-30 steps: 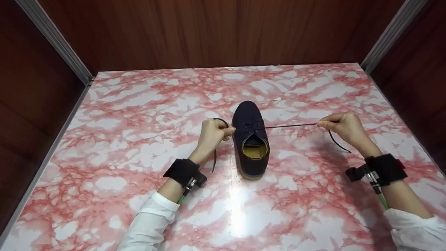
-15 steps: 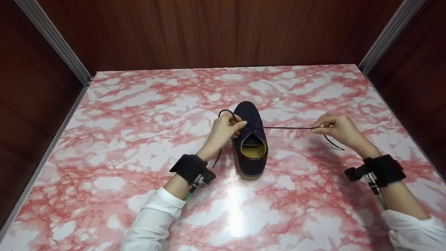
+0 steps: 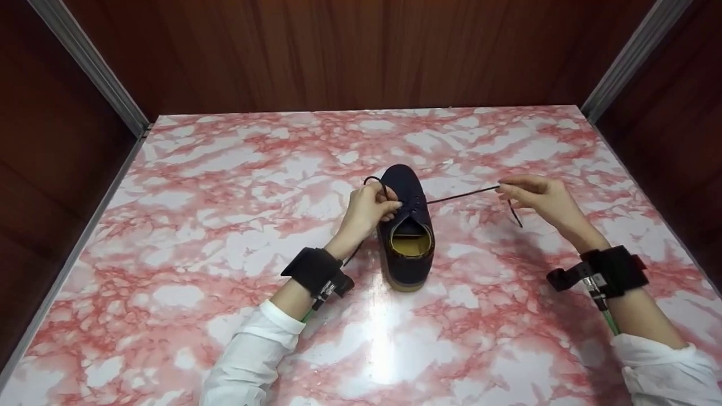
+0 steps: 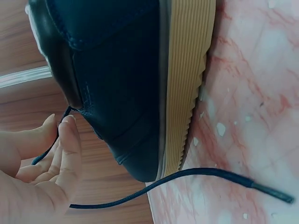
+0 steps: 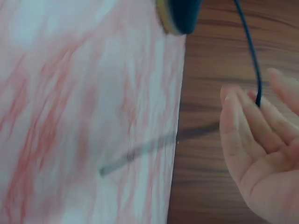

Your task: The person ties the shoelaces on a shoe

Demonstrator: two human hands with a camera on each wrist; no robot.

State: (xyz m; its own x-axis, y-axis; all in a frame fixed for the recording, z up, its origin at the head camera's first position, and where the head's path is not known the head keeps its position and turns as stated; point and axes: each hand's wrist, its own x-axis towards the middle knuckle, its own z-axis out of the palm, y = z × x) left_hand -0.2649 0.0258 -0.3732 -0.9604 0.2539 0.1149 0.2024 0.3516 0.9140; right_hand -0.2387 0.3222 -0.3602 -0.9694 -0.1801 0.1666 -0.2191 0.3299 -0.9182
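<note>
A dark navy lace-up shoe [image 3: 419, 217] with a tan sole stands upright on the table, toe pointing away. At its lace holes my left hand [image 3: 364, 214] pinches the shoelace [image 3: 384, 187] between thumb and fingers; the lace arcs over that hand. In the left wrist view, its loose tipped end [image 4: 205, 171] trails past the ribbed sole [image 4: 187, 60]. Out to the right, my right hand [image 3: 544, 197] holds the other lace end [image 3: 462, 194], stretched from the shoe. The right wrist view shows this lace [image 5: 252, 56] passing between the curled fingers, thumb apart; its blurred tip [image 5: 149, 147] hangs beyond.
The table [image 3: 225, 169] has a red and white marbled top. Dark wooden panels [image 3: 366, 51] enclose its back and sides, joined by grey metal corner strips [image 3: 93, 67]. Black wrist straps [image 3: 612, 270] with small cameras and green cables sit on both wrists.
My left hand has moved right, from beside the shoe onto its lace holes, bringing its lace along. The right hand has shifted left toward the shoe, and its thumb has parted from the fingers.
</note>
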